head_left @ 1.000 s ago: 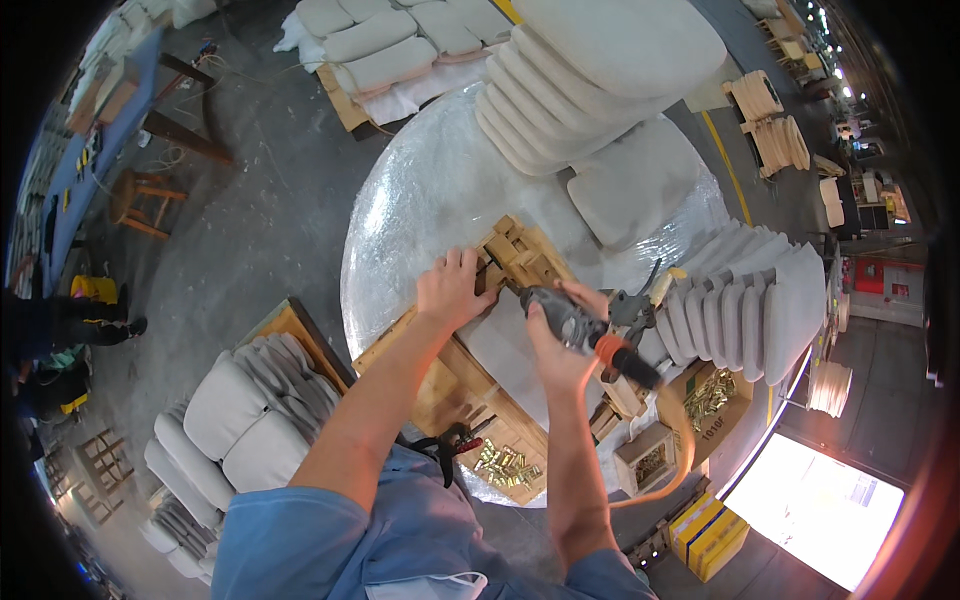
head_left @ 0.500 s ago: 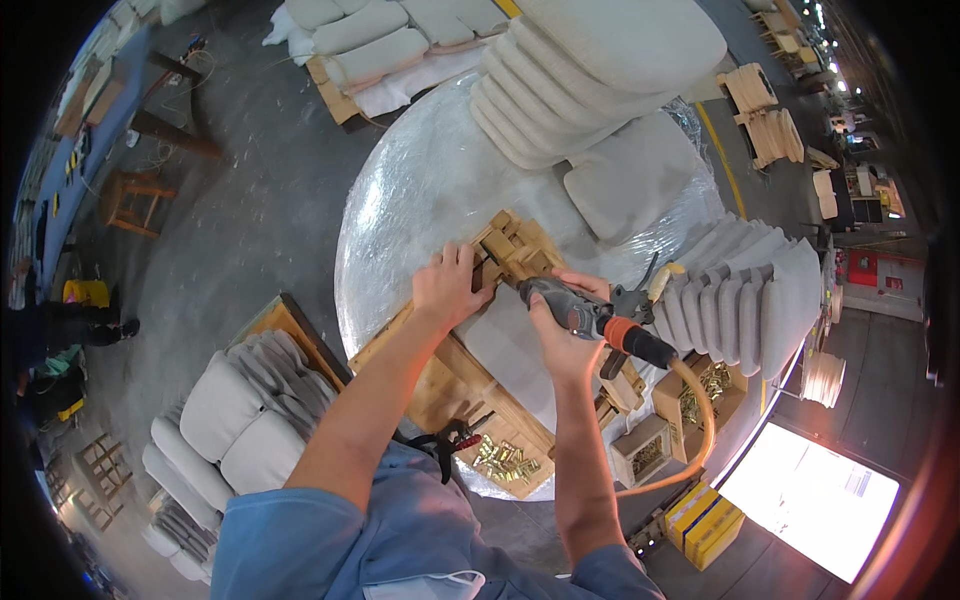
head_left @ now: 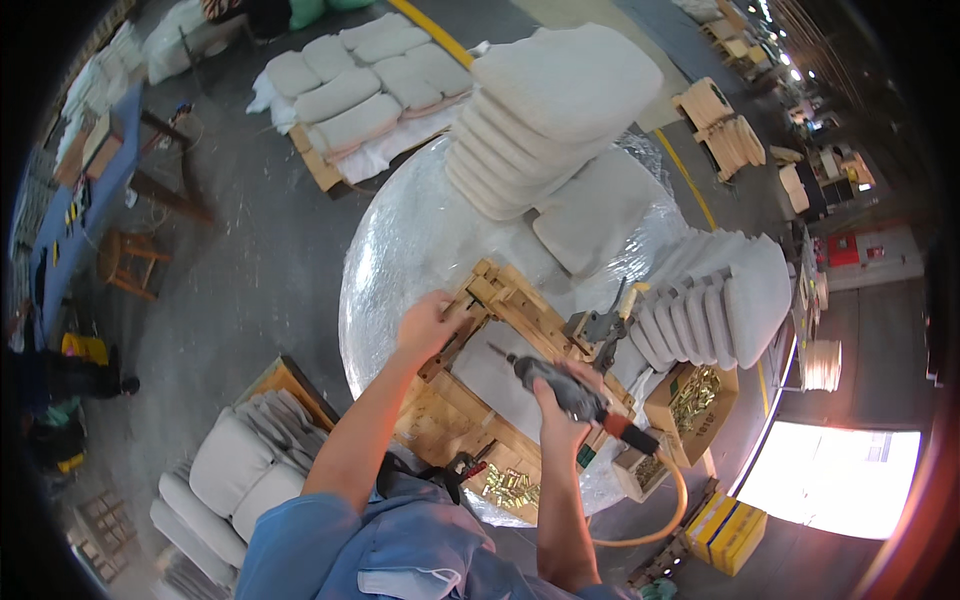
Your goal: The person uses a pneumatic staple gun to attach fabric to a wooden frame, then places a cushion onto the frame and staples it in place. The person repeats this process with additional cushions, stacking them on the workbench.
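Note:
My right hand is closed round a grey air drill with an orange collar and hose. Its bit points up and left, apart from the wood, over a pale grey cushioned panel. That panel lies inside a wooden frame on the wrapped round table. At the frame's far left corner, my left hand has its fingers curled at the wood; they are slightly blurred. A dark clamp with a yellow handle sits on the frame's right side. Brass-coloured fittings lie loose at the near corner, beside red-handled pliers.
A tall stack of grey cushions rises at the back of the plastic-wrapped table. More cushions lean at the right. A cardboard box of fittings and a small wooden box stand nearby. The orange hose loops at the right.
The drill has come back from the frame's far corner, toward me, in my right hand. My left hand has shifted away from the bit to the frame's left end. The view has tilted.

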The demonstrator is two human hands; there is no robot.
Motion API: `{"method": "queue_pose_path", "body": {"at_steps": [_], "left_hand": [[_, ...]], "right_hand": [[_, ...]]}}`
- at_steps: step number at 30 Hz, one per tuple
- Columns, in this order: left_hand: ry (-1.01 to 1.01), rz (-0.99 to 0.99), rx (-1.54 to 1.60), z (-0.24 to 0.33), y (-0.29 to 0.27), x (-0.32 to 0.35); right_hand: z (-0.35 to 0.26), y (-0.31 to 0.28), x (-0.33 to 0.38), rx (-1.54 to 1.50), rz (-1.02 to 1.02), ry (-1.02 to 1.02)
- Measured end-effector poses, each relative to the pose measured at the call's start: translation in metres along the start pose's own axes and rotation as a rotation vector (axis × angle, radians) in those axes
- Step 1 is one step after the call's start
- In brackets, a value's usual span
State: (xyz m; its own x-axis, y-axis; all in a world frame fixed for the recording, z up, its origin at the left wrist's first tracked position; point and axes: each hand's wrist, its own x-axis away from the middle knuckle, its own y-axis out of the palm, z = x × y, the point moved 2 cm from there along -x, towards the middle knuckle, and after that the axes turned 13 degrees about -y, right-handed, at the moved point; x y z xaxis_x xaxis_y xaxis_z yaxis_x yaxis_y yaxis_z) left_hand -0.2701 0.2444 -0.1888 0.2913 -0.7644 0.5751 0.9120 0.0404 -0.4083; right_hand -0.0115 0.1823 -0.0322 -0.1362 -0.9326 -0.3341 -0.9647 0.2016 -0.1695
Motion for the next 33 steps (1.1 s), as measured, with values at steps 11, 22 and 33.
{"method": "queue_pose_path", "body": {"at_steps": [11,22,33], "left_hand": [[-0.161,-0.659,1.459,0.026,-0.032,0.157],[-0.069,-0.85,1.251,0.07,0.004,0.203],[-0.291,-0.925,0.87,0.022,0.034,0.18]], "right_hand": [[-0.095,-0.071,0.117,-0.518,0.418,0.128],[-0.125,-0.087,0.137,-0.479,0.454,-0.02],[-0.132,-0.107,0.142,-0.486,0.525,0.02]]}}
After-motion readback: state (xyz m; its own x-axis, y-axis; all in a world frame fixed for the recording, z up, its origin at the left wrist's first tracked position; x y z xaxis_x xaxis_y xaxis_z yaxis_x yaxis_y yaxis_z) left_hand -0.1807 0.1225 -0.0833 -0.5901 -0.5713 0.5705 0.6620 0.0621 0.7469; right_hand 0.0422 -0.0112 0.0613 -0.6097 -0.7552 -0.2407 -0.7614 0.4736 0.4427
